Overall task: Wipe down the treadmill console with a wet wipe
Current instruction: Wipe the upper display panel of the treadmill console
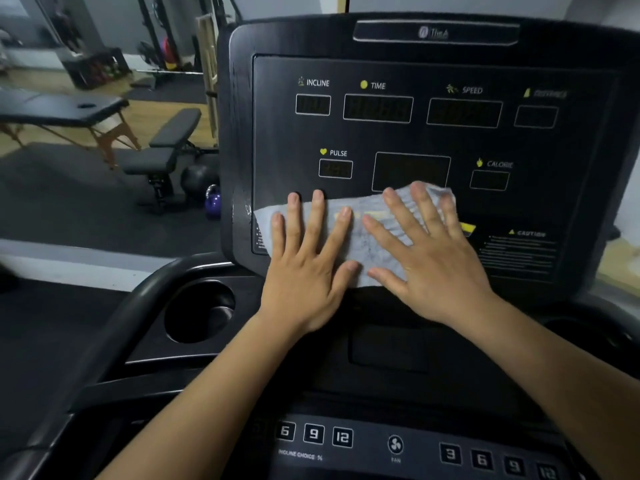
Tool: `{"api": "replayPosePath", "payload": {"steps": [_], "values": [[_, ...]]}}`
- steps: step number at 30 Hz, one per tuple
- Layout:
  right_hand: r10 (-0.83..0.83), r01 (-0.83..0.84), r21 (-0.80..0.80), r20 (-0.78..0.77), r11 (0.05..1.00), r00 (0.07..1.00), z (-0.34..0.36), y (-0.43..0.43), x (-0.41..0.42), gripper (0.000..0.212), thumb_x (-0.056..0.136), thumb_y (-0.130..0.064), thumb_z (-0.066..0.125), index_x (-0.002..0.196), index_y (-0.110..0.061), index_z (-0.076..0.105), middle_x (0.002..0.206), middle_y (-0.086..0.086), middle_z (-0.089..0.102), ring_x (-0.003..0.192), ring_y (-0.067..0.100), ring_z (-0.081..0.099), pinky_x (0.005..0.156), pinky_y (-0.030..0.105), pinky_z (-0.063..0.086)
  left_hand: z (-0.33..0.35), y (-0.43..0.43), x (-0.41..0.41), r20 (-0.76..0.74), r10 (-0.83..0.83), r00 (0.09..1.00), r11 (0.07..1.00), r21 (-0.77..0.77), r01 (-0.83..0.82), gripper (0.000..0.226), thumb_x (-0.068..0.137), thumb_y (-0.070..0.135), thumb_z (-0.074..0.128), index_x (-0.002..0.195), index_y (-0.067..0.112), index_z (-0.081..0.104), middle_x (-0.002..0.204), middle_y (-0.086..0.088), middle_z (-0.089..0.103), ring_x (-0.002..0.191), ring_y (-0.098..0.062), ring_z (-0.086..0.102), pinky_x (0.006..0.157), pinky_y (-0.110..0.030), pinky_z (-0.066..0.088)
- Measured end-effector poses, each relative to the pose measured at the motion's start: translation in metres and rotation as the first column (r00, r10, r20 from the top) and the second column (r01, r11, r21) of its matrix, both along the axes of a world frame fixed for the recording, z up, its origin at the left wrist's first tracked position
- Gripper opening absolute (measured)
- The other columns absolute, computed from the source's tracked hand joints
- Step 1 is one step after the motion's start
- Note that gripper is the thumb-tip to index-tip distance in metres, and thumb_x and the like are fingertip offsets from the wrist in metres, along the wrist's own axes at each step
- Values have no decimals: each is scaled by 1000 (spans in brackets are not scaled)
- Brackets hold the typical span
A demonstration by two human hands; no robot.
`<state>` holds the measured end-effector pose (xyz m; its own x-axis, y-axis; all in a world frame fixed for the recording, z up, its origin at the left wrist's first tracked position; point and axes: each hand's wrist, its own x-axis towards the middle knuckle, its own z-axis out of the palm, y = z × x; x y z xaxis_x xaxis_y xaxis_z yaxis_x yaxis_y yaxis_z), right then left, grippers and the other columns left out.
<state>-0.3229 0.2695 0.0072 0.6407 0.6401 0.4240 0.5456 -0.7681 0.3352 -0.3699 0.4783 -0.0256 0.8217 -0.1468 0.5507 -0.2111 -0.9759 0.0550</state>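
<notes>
The black treadmill console [412, 74] fills the view, with dark display windows labelled INCLINE, TIME, SPEED, PULSE and CALORIE. A pale wet wipe [360, 233] lies spread flat across the lower part of the panel. My left hand [308, 268] presses on the wipe's left half with straight, spread fingers. My right hand [429, 258] presses flat on its right half, fingers straight and pointing up-left. The wipe's middle shows between the two hands; its lower edge reaches the bottom of the panel.
Below the panel are a round cup holder [199, 310], a curved handrail [104, 337] and a row of numbered buttons [315, 434]. A caution label [519, 251] sits at the panel's lower right. Beyond, on the left, stand a weight bench [162, 147], a massage table [59, 109] and a purple kettlebell [212, 202].
</notes>
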Motion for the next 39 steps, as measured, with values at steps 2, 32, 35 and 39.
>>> {"api": "replayPosePath", "payload": {"steps": [2, 32, 35, 39], "values": [[-31, 31, 26, 12, 999, 999, 25, 1, 19, 72, 92, -66, 25, 154, -35, 8, 165, 6, -4, 150, 34, -9, 120, 56, -5, 22, 4, 22, 56, -8, 998, 999, 44, 5, 66, 101, 54, 29, 158, 26, 11, 165, -16, -1, 151, -40, -10, 121, -53, -6], [-238, 230, 144, 38, 962, 971, 82, -45, 57, 68, 98, -60, 16, 156, -29, -3, 164, 11, -13, 149, 35, -16, 119, 56, -6, 106, -65, 98, 172, -171, 970, 973, 187, 138, 67, 103, 47, 26, 159, 15, 9, 165, -20, -1, 150, -43, -7, 121, -58, 0], [-185, 184, 75, 10, 980, 983, 21, -63, 15, 71, 99, -58, 25, 157, -23, 5, 165, 11, -3, 150, 35, -9, 120, 58, 4, 47, -69, 58, 111, -278, 954, 931, 277, 239, 70, 102, 46, 36, 157, 8, 16, 165, -19, 6, 151, -44, -2, 121, -60, 7], [-114, 114, -13, 6, 993, 993, 4, -95, 9, 70, 97, -63, 30, 156, -30, 12, 165, 5, 7, 151, 31, -2, 120, 56, 3, 33, -72, 52, 88, -348, 933, 891, 340, 300, 73, 100, 53, 35, 157, 11, 19, 165, -16, 10, 152, -41, 2, 121, -59, 11]]}}
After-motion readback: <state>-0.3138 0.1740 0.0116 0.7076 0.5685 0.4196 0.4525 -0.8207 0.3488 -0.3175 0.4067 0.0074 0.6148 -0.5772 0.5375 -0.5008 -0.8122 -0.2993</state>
